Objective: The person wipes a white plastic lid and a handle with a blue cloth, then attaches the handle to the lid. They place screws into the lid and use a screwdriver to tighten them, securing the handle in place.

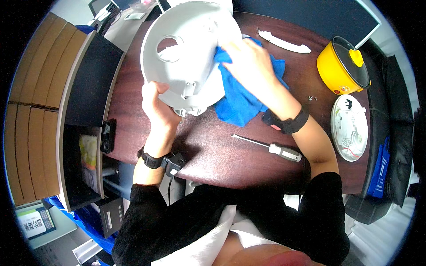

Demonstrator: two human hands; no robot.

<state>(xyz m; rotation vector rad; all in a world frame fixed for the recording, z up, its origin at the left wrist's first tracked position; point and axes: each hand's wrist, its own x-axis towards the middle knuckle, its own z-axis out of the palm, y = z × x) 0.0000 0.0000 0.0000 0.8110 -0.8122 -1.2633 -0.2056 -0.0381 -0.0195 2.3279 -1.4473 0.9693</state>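
A large white plastic appliance housing (153, 62), hollow side showing, is tilted up at the top middle of the table. It has a round hole at its left and small screw posts inside. My left hand (156, 104) grips its lower rim, thumb over the edge. With my right hand (253, 62) I press a bunched blue cloth (242, 106) to the housing's inner right side; the fingertips are slightly blurred. The rest of the cloth drapes onto the table. Below it lies a flat-tip screwdriver (284, 152) with a grey and white handle.
A curved white handle piece (284, 42) lies at the far side. Several small screws (312, 98) sit near a yellow pot (336, 66) with a dark lid. A white round base with wires (349, 128) rests at the table's right edge. A shelf (91, 84) and cardboard boxes (33, 146) stand left.
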